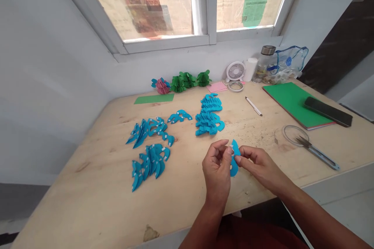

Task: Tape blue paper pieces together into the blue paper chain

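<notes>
Between my two hands, above the table's front part, is a blue paper cutout (234, 169) with curved edges and a small white patch near its top. My left hand (217, 163) has thumb and fingers closed on its left side. My right hand (257, 161) pinches its right edge between thumb and forefinger. Beyond my hands lie stacked blue cutouts (209, 122) without visible white patches. Further left, blue cutouts with white patches lie fanned in groups, one nearer (150, 163) and one farther (147, 130), with a few more pieces (179, 116) beside them.
On the right are thread snips (318, 153), a roll of clear tape (292, 134), a green sheet stack (295, 103) and a black phone (329, 111). A pen (253, 106) lies mid-table. Along the wall stand green paper figures (187, 80), a small fan (235, 71) and a bottle (262, 64).
</notes>
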Action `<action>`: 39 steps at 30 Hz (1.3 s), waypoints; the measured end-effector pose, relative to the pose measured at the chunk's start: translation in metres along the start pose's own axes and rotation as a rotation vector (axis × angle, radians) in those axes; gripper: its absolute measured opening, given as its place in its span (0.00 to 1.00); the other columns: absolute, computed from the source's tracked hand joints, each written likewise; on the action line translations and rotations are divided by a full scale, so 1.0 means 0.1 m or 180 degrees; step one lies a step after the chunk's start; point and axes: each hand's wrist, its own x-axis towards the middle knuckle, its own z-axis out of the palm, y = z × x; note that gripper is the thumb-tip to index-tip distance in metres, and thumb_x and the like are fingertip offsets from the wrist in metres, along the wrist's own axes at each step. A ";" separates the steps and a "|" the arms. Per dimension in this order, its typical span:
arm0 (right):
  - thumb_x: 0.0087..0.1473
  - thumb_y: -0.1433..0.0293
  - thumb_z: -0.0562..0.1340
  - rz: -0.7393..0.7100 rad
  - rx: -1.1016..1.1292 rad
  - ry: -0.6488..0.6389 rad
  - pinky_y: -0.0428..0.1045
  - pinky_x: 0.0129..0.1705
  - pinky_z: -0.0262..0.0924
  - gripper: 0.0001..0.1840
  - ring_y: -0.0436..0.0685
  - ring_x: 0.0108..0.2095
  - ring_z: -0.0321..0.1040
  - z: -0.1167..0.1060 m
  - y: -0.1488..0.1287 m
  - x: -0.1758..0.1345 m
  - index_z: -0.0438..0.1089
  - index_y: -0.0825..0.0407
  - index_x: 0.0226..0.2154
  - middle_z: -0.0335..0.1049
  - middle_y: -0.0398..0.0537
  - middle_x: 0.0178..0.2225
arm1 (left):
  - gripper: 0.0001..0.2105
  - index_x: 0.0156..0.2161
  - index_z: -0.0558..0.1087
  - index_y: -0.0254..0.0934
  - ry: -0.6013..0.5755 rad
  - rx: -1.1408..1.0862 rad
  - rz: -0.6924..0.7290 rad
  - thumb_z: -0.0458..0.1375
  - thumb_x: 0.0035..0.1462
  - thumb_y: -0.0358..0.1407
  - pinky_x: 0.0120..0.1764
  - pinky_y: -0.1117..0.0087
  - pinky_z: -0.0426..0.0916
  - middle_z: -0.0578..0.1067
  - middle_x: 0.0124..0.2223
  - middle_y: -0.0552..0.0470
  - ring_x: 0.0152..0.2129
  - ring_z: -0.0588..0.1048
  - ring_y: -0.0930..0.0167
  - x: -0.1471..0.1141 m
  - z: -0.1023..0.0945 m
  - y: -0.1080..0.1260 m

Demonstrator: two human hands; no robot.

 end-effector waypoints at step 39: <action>0.55 0.69 0.56 -0.1051 -0.1383 0.1489 0.49 0.36 0.59 0.07 0.53 0.29 0.66 -0.17 0.06 -0.17 0.65 0.50 0.26 0.69 0.43 0.25 | 0.10 0.35 0.75 0.35 -0.0399 0.0135 -0.0376 0.65 0.45 0.33 0.28 0.73 0.69 0.75 0.24 0.54 0.22 0.72 0.74 -0.11 0.19 0.08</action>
